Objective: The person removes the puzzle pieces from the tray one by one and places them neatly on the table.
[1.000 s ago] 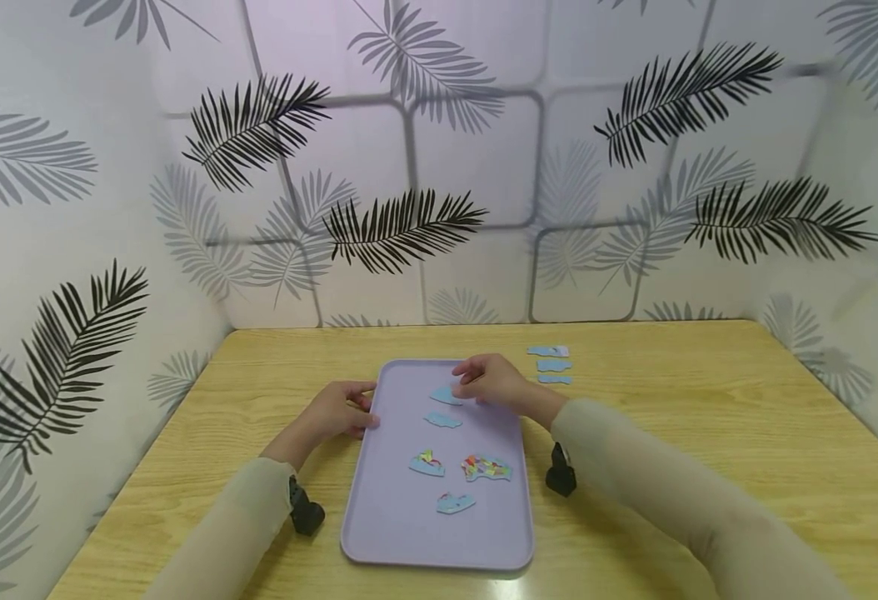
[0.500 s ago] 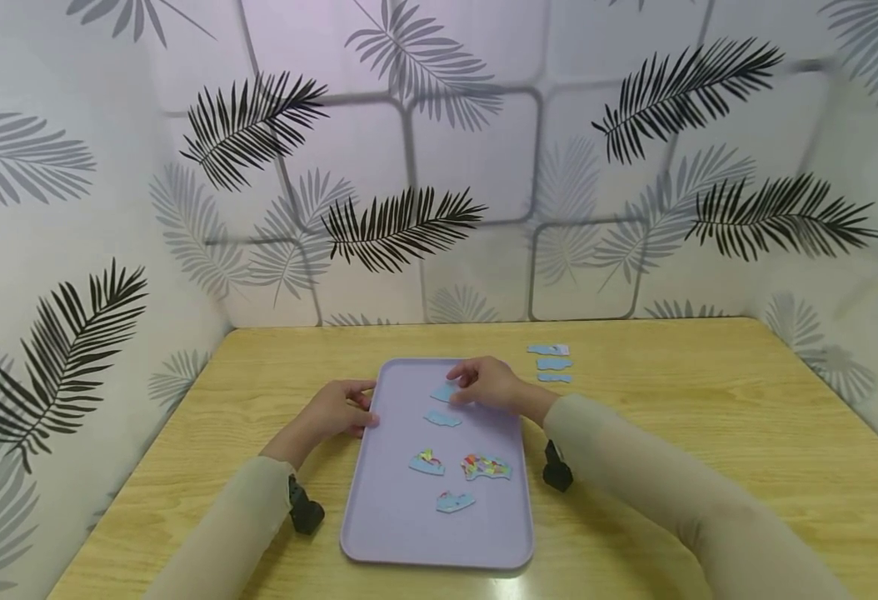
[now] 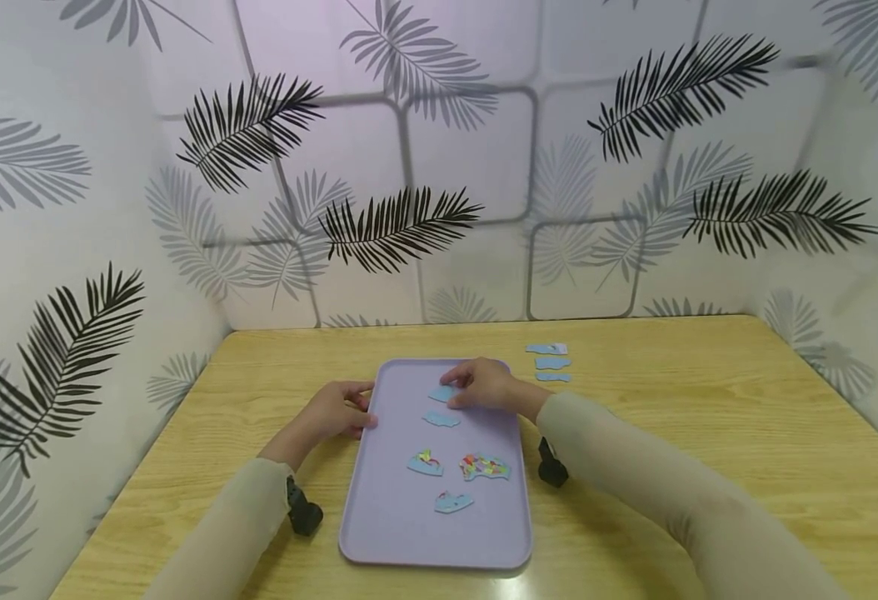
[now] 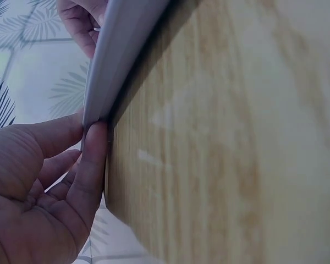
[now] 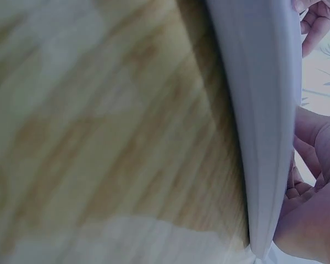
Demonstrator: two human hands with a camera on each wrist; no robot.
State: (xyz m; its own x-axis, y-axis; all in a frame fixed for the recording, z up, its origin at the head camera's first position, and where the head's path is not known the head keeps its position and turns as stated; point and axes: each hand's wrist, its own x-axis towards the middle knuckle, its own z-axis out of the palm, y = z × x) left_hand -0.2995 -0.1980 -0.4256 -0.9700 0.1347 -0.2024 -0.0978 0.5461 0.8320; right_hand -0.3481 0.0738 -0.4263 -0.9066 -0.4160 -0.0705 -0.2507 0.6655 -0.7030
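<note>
In the head view, my left hand [image 3: 337, 410] holds the left rim of a lilac tray [image 3: 386, 533]. The left wrist view shows its thumb and fingers [image 4: 91, 165] pinching that rim. Over the far half of the tray, my right hand [image 3: 484, 385] has thumb and fingertips at the edges of a light blue puzzle piece [image 3: 441, 392]. The tray wall hides those fingertips in the right wrist view. Just nearer lies another light blue piece [image 3: 441, 419]. Further down the tray are a blue-and-yellow piece [image 3: 426, 464], a multicoloured piece [image 3: 485, 467] and a blue piece with red marks [image 3: 453, 502].
Beyond the tray's far right corner, three light blue pieces sit in a column on the wooden table [image 3: 671, 417]: a far piece [image 3: 546, 349], a middle piece [image 3: 553, 363] and a near piece [image 3: 553, 377]. A leaf-patterned wall [image 3: 476, 275] stands behind the table.
My right hand has shifted slightly left and nearer, its thumb and fingers moving about the blue piece. The left hand keeps its place on the tray rim.
</note>
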